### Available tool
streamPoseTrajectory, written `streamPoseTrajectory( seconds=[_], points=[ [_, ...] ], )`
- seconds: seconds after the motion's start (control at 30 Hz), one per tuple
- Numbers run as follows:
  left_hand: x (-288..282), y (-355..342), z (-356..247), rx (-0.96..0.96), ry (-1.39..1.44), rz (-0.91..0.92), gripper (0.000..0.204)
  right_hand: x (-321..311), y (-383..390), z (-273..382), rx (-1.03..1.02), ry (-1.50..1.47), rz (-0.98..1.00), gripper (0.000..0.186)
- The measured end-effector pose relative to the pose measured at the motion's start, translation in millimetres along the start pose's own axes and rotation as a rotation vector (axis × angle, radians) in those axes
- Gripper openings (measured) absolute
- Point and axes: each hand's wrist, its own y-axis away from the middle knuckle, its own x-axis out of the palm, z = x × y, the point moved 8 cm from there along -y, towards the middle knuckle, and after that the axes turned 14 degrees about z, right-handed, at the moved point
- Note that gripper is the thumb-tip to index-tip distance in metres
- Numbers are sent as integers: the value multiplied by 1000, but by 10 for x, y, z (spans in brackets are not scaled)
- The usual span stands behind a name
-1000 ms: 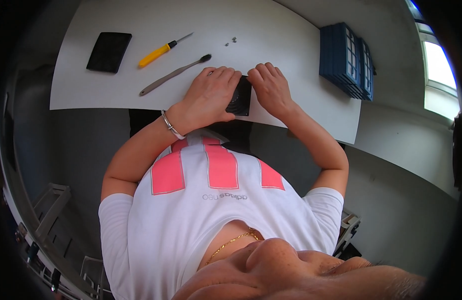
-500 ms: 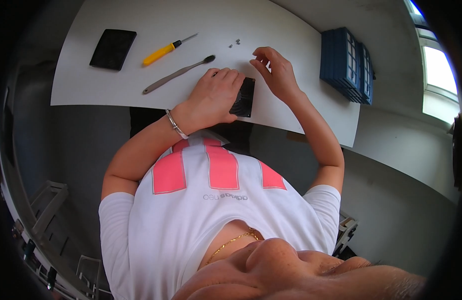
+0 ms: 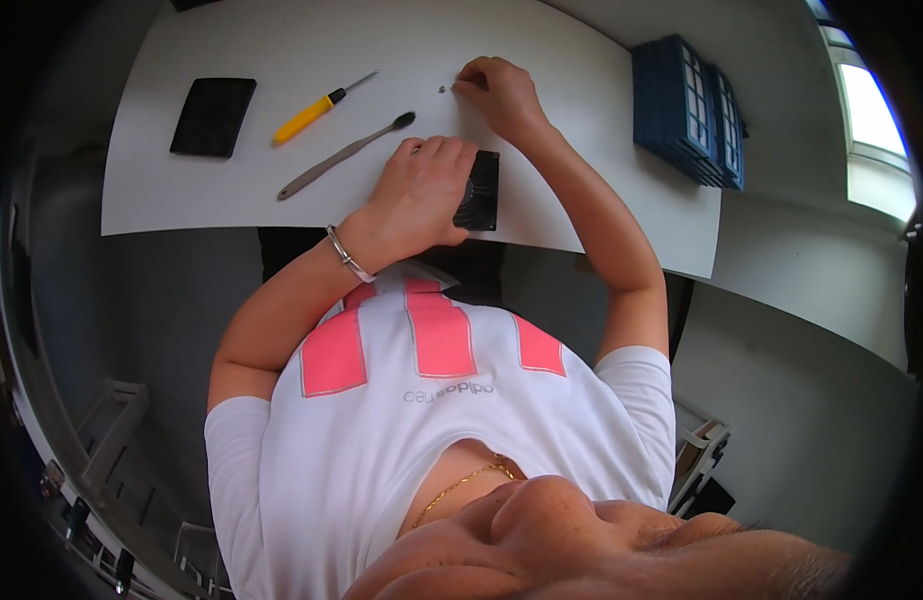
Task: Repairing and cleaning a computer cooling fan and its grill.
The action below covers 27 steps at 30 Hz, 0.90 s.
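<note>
My left hand (image 3: 420, 190), with a silver bangle at its wrist, is wrapped over a square black cooling fan (image 3: 485, 192) near the table's front edge. Only the fan's right side, with part of its round middle, shows past my fingers. Farther off and to the right, my right hand (image 3: 502, 98) touches down at the tabletop with fingers bent together. Beside those fingertips lies a tiny grey metal piece (image 3: 442, 90), perhaps a screw. Whatever is between the right fingertips is too small and hidden to make out.
On the white table (image 3: 572, 90), a yellow-handled screwdriver (image 3: 304, 121) and a grey toothbrush (image 3: 347, 157) lie left of the fan. A flat black rectangular case (image 3: 214, 117) is at the far left. Blue plastic crates (image 3: 672, 110) stand at the right edge.
My right hand has moved away from me and leftward, down to the small metal pieces, its fingers closing. My left hand stays on the fan. The whole view has shifted slightly.
</note>
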Motion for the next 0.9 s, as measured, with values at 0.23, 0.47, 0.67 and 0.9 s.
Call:
streamPoseTrajectory(
  seconds=[0.23, 0.47, 0.67, 0.9],
  points=[
    [-11, -38, 51, -50, -10, -28, 92, -249, 444, -161, -19, -28, -93, 20],
    [-44, -53, 55, -6, -80, -184, 85, -159, 1359, -390, 152, -848, 69, 17],
    [-36, -69, 64, -38, -11, -82, 93, 152, 1778, -234, 149, -954, 169, 14],
    [-43, -65, 67, -35, -5, -89, 93, 295, 1774, -212, 96, -901, 125, 13]
  ],
)
